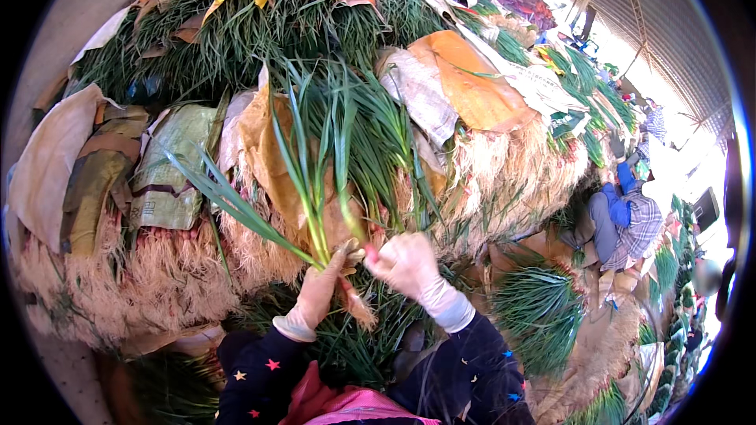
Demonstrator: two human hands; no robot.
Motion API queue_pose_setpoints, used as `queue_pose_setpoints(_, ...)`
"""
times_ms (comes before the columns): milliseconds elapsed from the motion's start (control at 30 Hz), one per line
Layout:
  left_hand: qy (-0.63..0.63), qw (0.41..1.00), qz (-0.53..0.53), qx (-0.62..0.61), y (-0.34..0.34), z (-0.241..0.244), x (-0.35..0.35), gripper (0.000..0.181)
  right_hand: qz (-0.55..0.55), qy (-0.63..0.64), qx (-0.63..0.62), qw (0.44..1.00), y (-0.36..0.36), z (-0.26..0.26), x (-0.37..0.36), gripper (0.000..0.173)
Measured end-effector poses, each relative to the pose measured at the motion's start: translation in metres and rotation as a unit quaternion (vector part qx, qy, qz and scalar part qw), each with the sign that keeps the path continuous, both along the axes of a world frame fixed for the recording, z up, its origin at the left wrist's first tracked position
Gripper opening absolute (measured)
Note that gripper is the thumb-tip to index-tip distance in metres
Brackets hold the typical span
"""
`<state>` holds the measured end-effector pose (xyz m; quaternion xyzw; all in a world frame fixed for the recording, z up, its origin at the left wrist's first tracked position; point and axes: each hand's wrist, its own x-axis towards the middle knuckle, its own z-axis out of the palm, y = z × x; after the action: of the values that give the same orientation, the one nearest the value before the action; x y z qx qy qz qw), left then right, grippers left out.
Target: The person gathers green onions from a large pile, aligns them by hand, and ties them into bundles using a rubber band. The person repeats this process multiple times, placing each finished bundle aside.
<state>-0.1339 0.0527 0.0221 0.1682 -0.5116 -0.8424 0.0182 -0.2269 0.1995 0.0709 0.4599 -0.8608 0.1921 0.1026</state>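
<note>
My left hand (322, 292), in a pale glove, grips a small bunch of green garlic-like stalks (317, 230). Long flat leaves fan up and to the left from it, while the reddish base and pale roots (358, 306) hang below. Close on its right, my gloved right hand (407, 268) is closed around the pink lower end of a single stalk (348, 206), which is blurred and points upward. Just beyond both hands, a loose heap of the same leafy stalks (378, 141) lies against the stacked bundles. Cut or fallen green leaves (348, 342) lie beneath my forearms.
Stacked bundles with pale roots (502, 171) run across the front, partly covered by an orange sack (472, 82) and a green woven sack (174, 165). Another leafy pile (537, 307) lies at right. A person in a checked garment (641, 224) is bent low beyond it.
</note>
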Motion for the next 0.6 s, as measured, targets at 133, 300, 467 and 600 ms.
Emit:
queue_pose_setpoints(133,-0.002,1.0,-0.031,0.007,-0.01,-0.009,0.004,0.037,0.212,-0.216,0.105,0.947,-0.007,0.001,0.018,0.032)
queue_pose_setpoints(300,-0.006,0.97,-0.135,0.2,-0.01,-0.014,0.012,0.041,0.091,-0.595,-0.261,0.755,-0.018,-0.014,-0.015,0.043)
queue_pose_setpoints(467,0.05,0.956,-0.119,0.265,-0.009,-0.015,0.017,0.041,-0.015,-0.631,-0.307,0.712,-0.058,-0.035,0.002,0.024)
queue_pose_setpoints(600,0.052,0.957,-0.078,0.275,-0.027,-0.027,0.005,0.038,0.098,-0.568,-0.474,0.666,-0.031,-0.01,0.011,0.023)
